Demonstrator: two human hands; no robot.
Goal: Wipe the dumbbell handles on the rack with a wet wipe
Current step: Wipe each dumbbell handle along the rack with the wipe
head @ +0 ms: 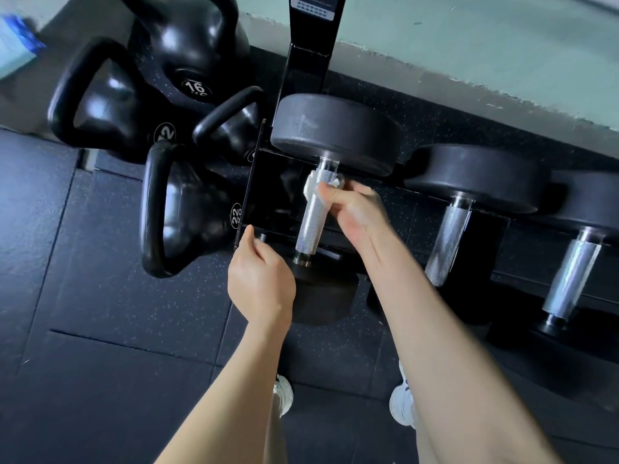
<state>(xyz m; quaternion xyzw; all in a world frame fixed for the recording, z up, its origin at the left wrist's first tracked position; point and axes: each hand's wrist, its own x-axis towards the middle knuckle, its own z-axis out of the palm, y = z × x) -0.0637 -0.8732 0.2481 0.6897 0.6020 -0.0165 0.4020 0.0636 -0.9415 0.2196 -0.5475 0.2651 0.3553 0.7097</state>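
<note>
Dark speckled rubber floor tiles (pixel 100 296) lie under a black dumbbell rack (pixel 268 182), with kettlebells (pixel 181 202) just to its left. The right arm reaches forward, and the right hand (pixel 355 209) pinches a white wet wipe (pixel 310 189) against the far end of the leftmost dumbbell's knurled handle (pixel 311 219). The left hand (pixel 259 283) sits lower, back up, at that dumbbell's near head, its fingers loosely curled. Whether they grip anything cannot be told. Two more handles (pixel 447 242) lie to the right.
</note>
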